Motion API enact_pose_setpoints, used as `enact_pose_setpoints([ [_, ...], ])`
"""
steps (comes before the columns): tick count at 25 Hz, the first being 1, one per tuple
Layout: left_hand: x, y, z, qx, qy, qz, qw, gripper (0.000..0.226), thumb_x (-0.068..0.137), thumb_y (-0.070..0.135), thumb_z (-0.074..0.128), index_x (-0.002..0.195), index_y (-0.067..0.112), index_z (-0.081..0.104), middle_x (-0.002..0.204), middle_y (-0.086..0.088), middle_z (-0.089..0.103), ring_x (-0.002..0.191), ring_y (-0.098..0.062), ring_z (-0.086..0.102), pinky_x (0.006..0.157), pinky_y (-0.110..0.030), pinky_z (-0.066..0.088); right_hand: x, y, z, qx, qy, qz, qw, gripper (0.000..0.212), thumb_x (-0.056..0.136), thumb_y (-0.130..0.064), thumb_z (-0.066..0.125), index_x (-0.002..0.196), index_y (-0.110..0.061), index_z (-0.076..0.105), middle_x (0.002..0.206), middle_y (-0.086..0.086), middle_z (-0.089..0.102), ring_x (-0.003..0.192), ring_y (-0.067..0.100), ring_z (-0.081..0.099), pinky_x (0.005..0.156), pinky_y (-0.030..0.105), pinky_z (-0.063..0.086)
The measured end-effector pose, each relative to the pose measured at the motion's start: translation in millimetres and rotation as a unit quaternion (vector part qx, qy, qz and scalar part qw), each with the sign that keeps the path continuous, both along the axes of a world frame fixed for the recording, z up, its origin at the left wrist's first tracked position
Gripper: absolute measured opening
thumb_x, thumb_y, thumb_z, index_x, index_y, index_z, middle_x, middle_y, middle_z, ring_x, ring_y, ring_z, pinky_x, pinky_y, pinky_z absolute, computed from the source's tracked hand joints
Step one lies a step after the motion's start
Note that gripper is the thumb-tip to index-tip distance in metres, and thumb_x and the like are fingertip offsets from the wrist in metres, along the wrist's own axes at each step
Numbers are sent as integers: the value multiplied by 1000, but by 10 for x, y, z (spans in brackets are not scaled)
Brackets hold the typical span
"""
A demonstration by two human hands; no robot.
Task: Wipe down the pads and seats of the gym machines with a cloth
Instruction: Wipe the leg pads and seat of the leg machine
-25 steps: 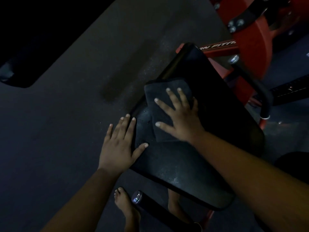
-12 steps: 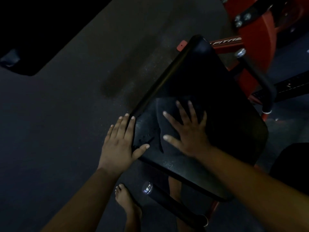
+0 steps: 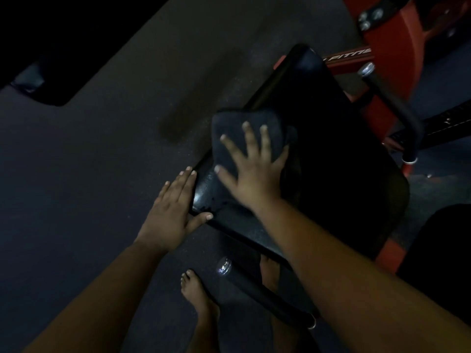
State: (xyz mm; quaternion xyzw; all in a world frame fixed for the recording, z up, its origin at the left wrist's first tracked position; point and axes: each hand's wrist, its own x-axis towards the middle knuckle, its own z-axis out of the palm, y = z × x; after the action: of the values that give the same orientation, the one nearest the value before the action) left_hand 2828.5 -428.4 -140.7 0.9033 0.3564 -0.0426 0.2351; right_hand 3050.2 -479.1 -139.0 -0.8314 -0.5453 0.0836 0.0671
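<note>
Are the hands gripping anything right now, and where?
Nothing is gripped. The right hand presses flat on the cloth on the seat pad; the left hand rests flat against the pad's near-left corner.

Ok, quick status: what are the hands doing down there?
Right hand flat on cloth, pressing it onto black seat pad. Left hand braces pad's near corner, fingers straight. Nothing blocking.

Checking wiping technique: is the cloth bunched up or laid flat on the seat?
Flat. The cloth lies spread on the seat pad under the right hand's splayed, straight fingers.
</note>
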Motion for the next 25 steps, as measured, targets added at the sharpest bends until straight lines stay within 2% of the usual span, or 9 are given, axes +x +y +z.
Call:
enact_pose_setpoints([
  [4, -196, 33, 62, 14, 44, -49, 998, 82, 100, 62, 25, 162, 14, 2, 170, -4, 1, 156, -14, 2, 125, -49, 18, -20, -1117, -199, -25, -8, 96, 995, 79, 87, -80, 37, 157, -51, 14, 170, -1, 3, 156, 31, 1, 109, 76, 17],
  [7, -167, 62, 102, 15, 48, -63, 997, 80, 100, 59, 25, 161, 12, 2, 169, -5, 1, 156, -14, 2, 126, -46, 15, 415, -1905, -369, -128, 47, -100, 986, 84, 80, -90, 13, 152, -55, -13, 168, -3, -16, 155, 28, -10, 111, 74, 19],
  [9, -170, 75, 91, 6, 41, -60, 997, 80, 100, 60, 25, 161, 14, 1, 170, -5, 1, 156, -14, 2, 126, -44, 13, 332, -2074, -374, -155, 86, -246, 953, 80, 81, -89, -3, 150, -53, -23, 169, 2, -14, 155, 30, -11, 109, 76, 21],
  [10, -179, 71, 74, 1, 36, -58, 998, 80, 100, 60, 25, 162, 15, 1, 170, -4, 1, 156, -14, 2, 126, -43, 12, 171, -2001, -333, -156, 82, -262, 949, 78, 84, -85, -3, 152, -51, -22, 169, 6, -10, 155, 33, -8, 107, 77, 22],
  [13, -205, 63, 28, -8, 22, -50, 998, 80, 99, 61, 25, 162, 17, 0, 170, -1, 1, 156, -13, 3, 126, -41, 10, -361, -1326, -139, -99, 74, -153, 981, 72, 93, -74, 18, 158, -46, 3, 170, 8, -1, 154, 38, 0, 105, 80, 19],
  [15, -212, 90, 44, -12, 23, -53, 998, 81, 99, 63, 25, 162, 18, 1, 170, -1, 2, 156, -12, 4, 126, -42, 12, -531, -696, -46, -43, 70, -69, 994, 67, 96, -71, 23, 157, -48, 7, 170, 2, -6, 155, 35, -7, 105, 79, 11],
  [19, -169, 192, 135, -8, 45, -79, 996, 85, 98, 66, 32, 162, 18, 2, 170, -3, 5, 156, -14, 6, 127, -42, 11, -398, 80, 86, -37, 70, -68, 995, 67, 96, -74, 21, 157, -48, 9, 169, -3, -9, 154, 32, -13, 108, 78, 4],
  [21, -135, 209, 170, -13, 48, -81, 995, 84, 98, 62, 39, 162, 18, 4, 170, -4, 7, 156, -17, 9, 126, -43, 12, -404, -210, 51, -30, 62, -48, 996, 71, 95, -75, 23, 158, -46, 8, 170, -1, -9, 155, 31, -11, 110, 76, 6],
  [25, -80, 207, 232, 8, 21, -124, 992, 80, 97, 58, 38, 162, 19, 11, 170, -3, 5, 156, -17, 7, 126, -48, 14, -282, -1639, -242, -98, 39, -32, 994, 85, 86, -84, 32, 157, -51, 0, 170, 1, -8, 156, 31, -5, 110, 76, 16],
])
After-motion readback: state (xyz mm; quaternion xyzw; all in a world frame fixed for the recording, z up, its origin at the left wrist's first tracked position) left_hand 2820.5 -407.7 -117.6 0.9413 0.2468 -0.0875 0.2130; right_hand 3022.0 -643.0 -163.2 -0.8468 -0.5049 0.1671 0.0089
